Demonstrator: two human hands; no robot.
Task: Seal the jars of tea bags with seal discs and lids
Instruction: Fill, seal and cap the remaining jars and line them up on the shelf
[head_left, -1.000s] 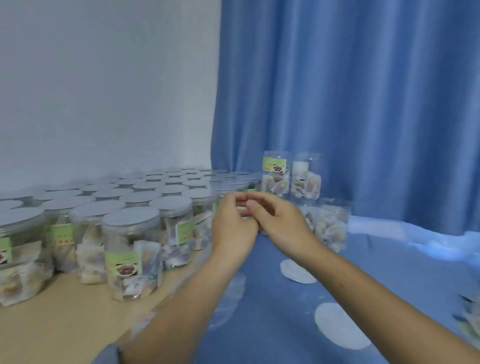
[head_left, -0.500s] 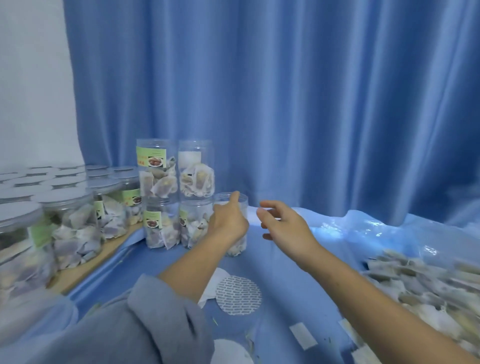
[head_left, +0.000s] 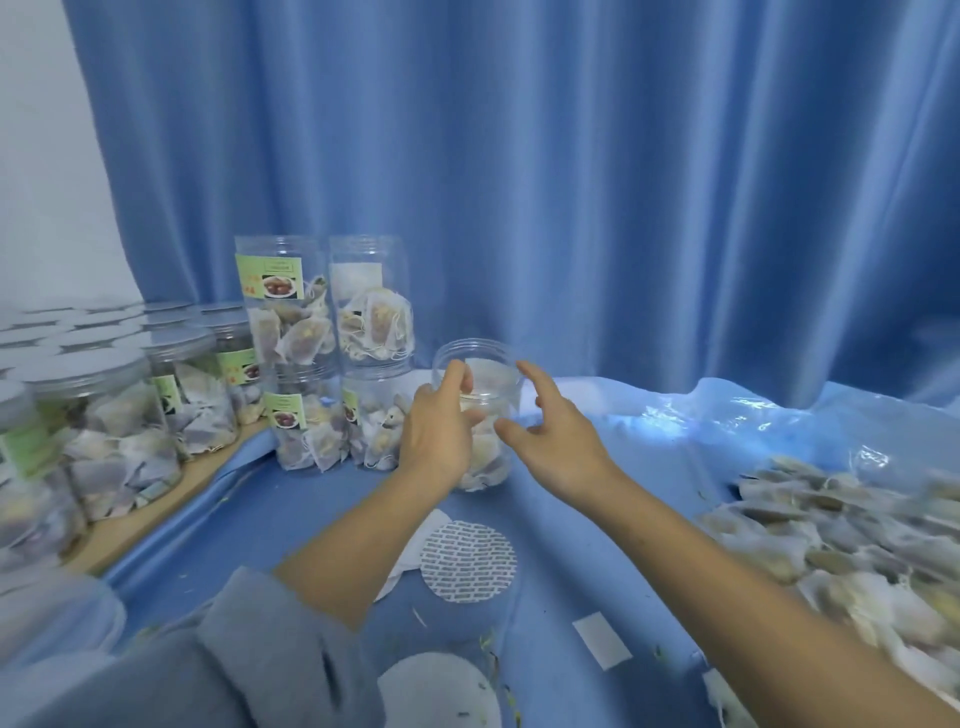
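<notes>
While the left hand (head_left: 441, 431) curls its fingers and thumb around an open jar (head_left: 480, 415) of tea bags at the centre of the frame, the right hand (head_left: 550, 431) hovers just beside the jar's right wall with fingers spread and relaxed, holding nothing. By my reading, this is the start of a new round: an unsealed jar is being taken up, and no disc or lid is on it yet. The next move calls for bringing the jar nearer and laying a seal disc flat over its mouth; a printed seal disc (head_left: 467, 561) lies below the hands on the blue cloth (head_left: 571, 530), and a plain white disc (head_left: 439, 691) sits at the bottom edge, two discs clearly in sight. Left of the held jar stand four more open jars (head_left: 322, 353), stacked two on two, so five unlidded jars in all. At the far left, lidded jars (head_left: 104, 415) crowd a wooden surface, too many and too blurred to count. At the right edge a heap of loose tea bags (head_left: 831, 530) spreads over clear plastic, uncountable. No separate lid shows anywhere that I can tell.
</notes>
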